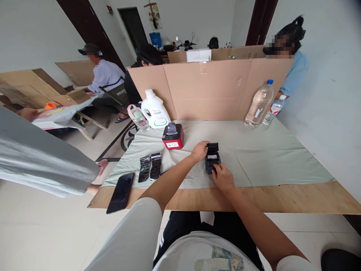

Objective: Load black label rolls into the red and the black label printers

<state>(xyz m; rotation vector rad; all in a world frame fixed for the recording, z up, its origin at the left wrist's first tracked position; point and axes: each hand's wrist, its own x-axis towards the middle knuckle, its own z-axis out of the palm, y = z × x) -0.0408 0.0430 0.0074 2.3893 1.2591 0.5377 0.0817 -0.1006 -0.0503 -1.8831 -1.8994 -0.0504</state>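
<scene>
Both hands on black printer, red printer beside

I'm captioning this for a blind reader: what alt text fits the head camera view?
A person's left hand and right hand grip a small black printer with its lid open, on a pale green cloth over a wooden table. A red printer, two dark rolls and a phone lie to the left; bottles stand along a cardboard screen.
</scene>
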